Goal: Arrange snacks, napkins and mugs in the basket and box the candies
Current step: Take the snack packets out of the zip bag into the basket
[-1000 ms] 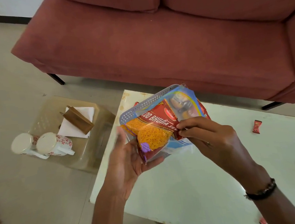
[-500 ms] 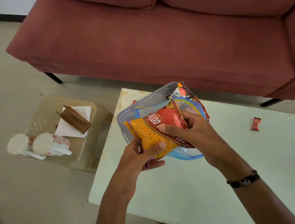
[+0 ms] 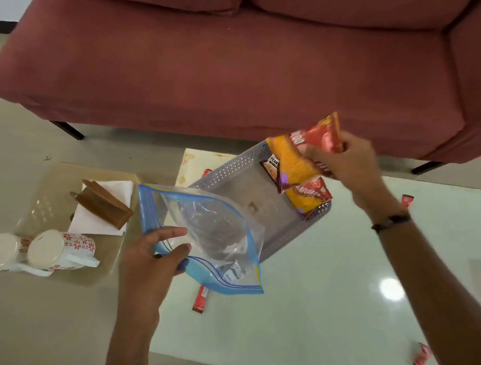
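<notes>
Sofa [image 3: 252, 65] fills the back, pale table [image 3: 317, 306] in front with the grey basket [image 3: 232, 171] sitting on its far left corner. Left hand [image 3: 150, 266] is pinched on a limp, empty-looking zip bag [image 3: 209, 234], near the basket's front edge. Right hand [image 3: 345, 158] is closed on a snack pack [image 3: 298, 157], hanging right over the basket's right end, long axis tilted, top toward the sofa, above two packs already in there. So right hand's the closer one, drop is basically straight down. Mugs [image 3: 36, 252] and napkins [image 3: 104, 206] are off to the left.
</notes>
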Tool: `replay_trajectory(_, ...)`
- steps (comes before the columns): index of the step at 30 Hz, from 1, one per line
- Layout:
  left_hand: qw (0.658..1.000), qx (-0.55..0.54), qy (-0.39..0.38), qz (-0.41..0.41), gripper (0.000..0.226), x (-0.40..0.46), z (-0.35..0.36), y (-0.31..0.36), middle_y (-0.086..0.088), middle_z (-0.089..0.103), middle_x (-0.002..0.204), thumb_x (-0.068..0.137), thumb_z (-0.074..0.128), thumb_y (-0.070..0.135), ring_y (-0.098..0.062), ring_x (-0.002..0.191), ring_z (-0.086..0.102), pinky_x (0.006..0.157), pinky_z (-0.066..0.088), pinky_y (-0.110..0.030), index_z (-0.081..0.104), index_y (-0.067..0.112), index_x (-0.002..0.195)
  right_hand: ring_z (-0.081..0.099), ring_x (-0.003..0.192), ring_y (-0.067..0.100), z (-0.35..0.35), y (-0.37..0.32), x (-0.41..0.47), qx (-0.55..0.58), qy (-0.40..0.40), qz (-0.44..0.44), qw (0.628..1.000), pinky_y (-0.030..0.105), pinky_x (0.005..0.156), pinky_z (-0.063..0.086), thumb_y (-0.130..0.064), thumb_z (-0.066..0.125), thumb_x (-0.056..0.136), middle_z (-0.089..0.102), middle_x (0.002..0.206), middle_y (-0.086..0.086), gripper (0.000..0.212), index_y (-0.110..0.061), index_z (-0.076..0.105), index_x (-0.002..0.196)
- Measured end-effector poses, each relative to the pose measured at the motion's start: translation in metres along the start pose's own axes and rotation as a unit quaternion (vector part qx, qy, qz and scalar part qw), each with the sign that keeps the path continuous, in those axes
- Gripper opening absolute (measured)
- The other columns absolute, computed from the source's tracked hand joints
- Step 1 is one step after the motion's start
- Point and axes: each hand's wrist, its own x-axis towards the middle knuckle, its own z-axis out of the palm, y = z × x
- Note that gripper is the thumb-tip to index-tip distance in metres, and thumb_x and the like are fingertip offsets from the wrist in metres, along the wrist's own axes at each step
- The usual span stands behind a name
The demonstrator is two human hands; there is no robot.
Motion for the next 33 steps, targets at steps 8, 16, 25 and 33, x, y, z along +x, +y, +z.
replay_trajectory(8,0.999,0.039,-0.017,0.006,0.024,0.011,0.013,0.0,0.001,0.063,0.092,0.077,0.069,-0.001,-0.018,0.063,0.065,0.051,0.055,-0.014,0.071,0.021,0.086,0.063,0.087,0.026,0.088,0.107,0.052,-0.264,-0.05,-0.029,0.963,0.027,0.065,0.037,-0.035,0.076,0.073,0.07,0.095,0.009,0.041,-0.01,0.062,0.102)
replay_trajectory(16,0.998,0.052,-0.027,0.003,0.025,0.019,0.023,0.0,-0.002,0.065,0.094,0.077,0.07,0.001,-0.016,0.057,0.065,0.049,0.052,-0.013,0.071,0.025,0.086,0.06,0.108,0.031,0.098,0.139,0.065,-0.287,-0.025,-0.023,0.957,0.038,0.084,0.05,-0.035,0.073,0.078,0.066,0.116,0.011,0.062,-0.012,0.047,0.131)
replay_trajectory(25,0.999,0.021,-0.032,0.003,0.026,0.012,0.035,0.013,-0.012,0.063,0.092,0.078,0.067,-0.003,-0.007,0.052,0.062,0.048,0.051,-0.013,0.071,0.017,0.094,0.06,0.105,0.017,0.059,0.111,0.022,-0.156,0.045,-0.046,0.986,0.013,0.08,0.048,-0.032,0.066,0.085,0.061,0.118,-0.002,0.042,-0.018,0.055,0.123)
replay_trajectory(33,0.995,-0.087,-0.02,-0.035,0.02,-0.028,0.063,0.038,-0.003,0.067,0.079,0.081,0.065,0.0,-0.003,0.049,0.061,0.049,0.049,-0.012,0.072,0.015,0.094,0.032,0.13,-0.015,-0.021,0.072,-0.121,-0.087,-0.217,-0.167,0.958,0.0,0.101,0.026,-0.036,0.084,0.066,0.033,0.141,-0.037,0.093,-0.043,0.029,0.141)
